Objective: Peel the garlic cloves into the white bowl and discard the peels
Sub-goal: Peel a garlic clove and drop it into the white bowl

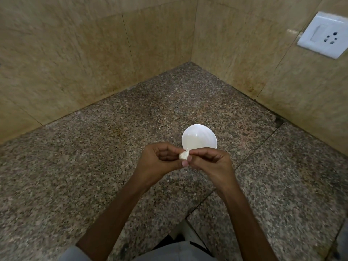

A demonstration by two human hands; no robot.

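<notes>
A small white bowl [199, 136] stands on the speckled granite counter [94, 176], and nothing shows inside it. Just in front of the bowl, above the counter, both hands meet around a whitish garlic piece [183, 155]. My left hand [160, 159] cradles it with curled fingers. My right hand [211, 161] pinches its top end between thumb and fingertips. Most of the garlic is hidden by the fingers.
The counter runs into a corner of beige tiled walls [131, 53] behind the bowl. A white switch and socket plate [323, 34] sits on the right wall. A seam crosses the counter on the right, and the counter's front edge lies near my body.
</notes>
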